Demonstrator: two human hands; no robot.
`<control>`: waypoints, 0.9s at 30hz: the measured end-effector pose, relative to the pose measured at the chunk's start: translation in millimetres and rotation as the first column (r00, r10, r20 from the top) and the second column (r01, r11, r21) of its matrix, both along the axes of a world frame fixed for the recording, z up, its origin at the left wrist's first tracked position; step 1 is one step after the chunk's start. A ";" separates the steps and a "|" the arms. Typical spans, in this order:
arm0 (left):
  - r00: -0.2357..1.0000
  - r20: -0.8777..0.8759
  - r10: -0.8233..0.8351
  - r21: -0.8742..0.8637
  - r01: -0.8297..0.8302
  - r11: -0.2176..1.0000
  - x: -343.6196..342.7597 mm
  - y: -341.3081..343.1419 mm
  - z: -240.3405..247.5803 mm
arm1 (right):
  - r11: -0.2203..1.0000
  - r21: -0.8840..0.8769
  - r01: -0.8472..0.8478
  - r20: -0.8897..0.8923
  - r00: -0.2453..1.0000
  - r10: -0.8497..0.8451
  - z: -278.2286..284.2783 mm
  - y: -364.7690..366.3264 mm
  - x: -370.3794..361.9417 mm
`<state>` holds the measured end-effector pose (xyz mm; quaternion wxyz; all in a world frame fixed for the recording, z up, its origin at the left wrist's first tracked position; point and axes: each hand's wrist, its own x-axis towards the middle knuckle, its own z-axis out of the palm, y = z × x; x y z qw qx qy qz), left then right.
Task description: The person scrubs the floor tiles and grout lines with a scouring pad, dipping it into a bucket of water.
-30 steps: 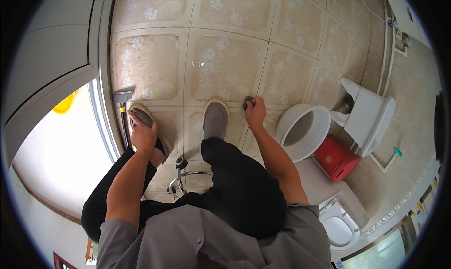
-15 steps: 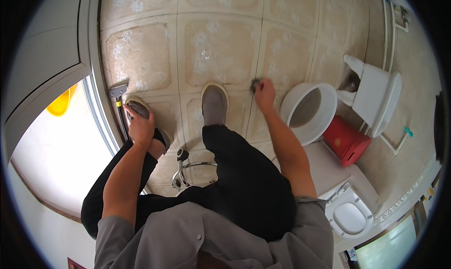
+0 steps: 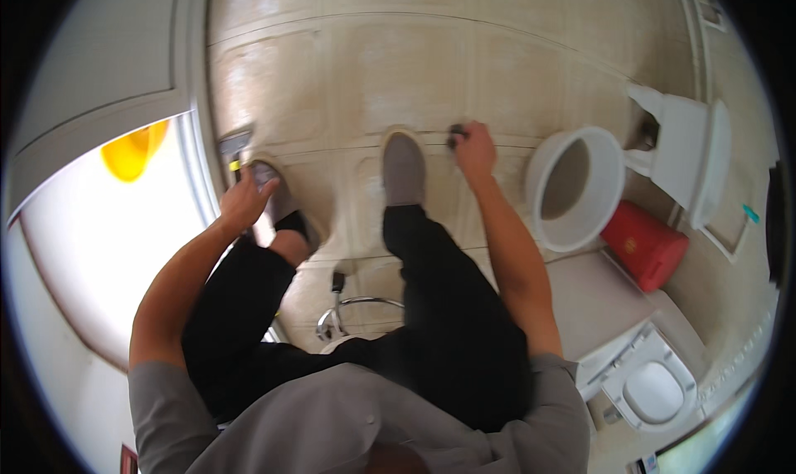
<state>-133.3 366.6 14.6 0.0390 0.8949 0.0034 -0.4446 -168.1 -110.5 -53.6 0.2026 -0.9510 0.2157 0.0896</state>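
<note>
My right hand (image 3: 475,152) is closed on a small dark scrubbing pad (image 3: 455,136), held against or just over the tiled floor to the right of my right shoe (image 3: 404,169). My left hand (image 3: 243,202) reaches down beside my left shoe (image 3: 284,194). Its thumb and forefinger stand apart over the handle of a floor scraper (image 3: 235,141), which has a flat metal blade and a black handle with a yellow band. The hand covers most of that handle, and no firm grip on it shows.
A white bucket (image 3: 535,171) with murky water stands to the right. Beside it are a white plastic stool (image 3: 684,155) on its side, a red bin (image 3: 647,246) and a toilet (image 3: 655,391). A chrome chair base (image 3: 365,300) lies beneath me. A yellow basin (image 3: 128,159) shows past the doorway.
My left hand has shifted left, off my left shoe and over to the scraper's handle. My right hand still holds the pad near the same floor joint. The view has shifted slightly left.
</note>
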 end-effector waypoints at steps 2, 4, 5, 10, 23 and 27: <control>0.992 0.128 -0.013 0.008 0.013 1.000 11.7 11.0 6.1 | 0.996 -0.063 0.062 0.037 0.998 -0.059 -6.7 -8.9 -5.6; 0.978 0.185 0.101 0.117 -0.124 0.985 10.5 22.8 -11.4 | 0.989 0.008 0.149 0.121 0.981 -0.149 -12.9 -3.6 -12.9; 0.959 0.218 0.181 0.161 -0.219 0.963 4.6 33.6 -25.4 | 0.993 0.006 0.120 0.138 0.983 -0.119 -14.6 4.1 -16.7; 0.953 0.168 0.252 0.105 -0.272 0.957 -26.3 54.2 -60.2 | 0.998 -0.022 0.050 0.117 0.992 -0.047 -18.6 16.4 -18.1; 0.915 0.192 0.355 -0.123 -0.336 0.934 -94.1 116.3 44.3 | 0.990 0.121 0.073 0.177 0.980 -0.094 -7.2 -3.0 -63.9; 0.776 0.375 0.507 -0.028 -0.537 0.843 -175.3 150.8 58.6 | 0.974 0.224 0.030 0.119 0.991 -0.058 22.4 9.2 -90.9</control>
